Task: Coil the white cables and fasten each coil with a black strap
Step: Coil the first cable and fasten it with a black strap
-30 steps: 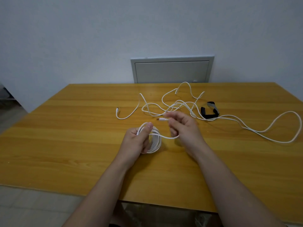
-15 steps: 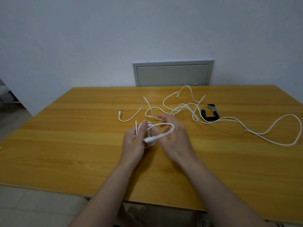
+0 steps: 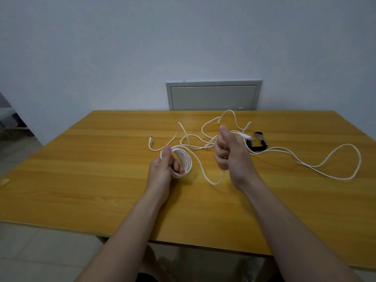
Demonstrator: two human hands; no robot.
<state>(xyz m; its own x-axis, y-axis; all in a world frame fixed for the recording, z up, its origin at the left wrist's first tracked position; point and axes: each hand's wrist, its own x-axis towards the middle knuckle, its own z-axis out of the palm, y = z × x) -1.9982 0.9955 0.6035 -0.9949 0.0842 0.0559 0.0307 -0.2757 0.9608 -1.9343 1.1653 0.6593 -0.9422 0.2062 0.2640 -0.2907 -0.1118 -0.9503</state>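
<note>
My left hand [image 3: 163, 169] grips a coil of white cable [image 3: 184, 161] just above the wooden table [image 3: 81, 169]. From the coil a loose strand [image 3: 211, 180] sags to the table and rises into my right hand [image 3: 231, 153]. That hand holds the cable's free end, and the plug [image 3: 245, 136] sticks out past the knuckles. A second white cable [image 3: 325, 159] lies uncoiled across the table's far right, partly tangled behind my right hand. A black strap [image 3: 257, 142] lies beyond my right hand among the loose cable.
A grey wall panel [image 3: 213, 96] sits behind the table's far edge. A small pale scrap [image 3: 4, 181] lies near the table's left edge. Tiled floor shows below the near edge.
My right hand has swung from beside the coil to the right and away, drawing the cable's free end out. The left hand keeps its hold on the coil.
</note>
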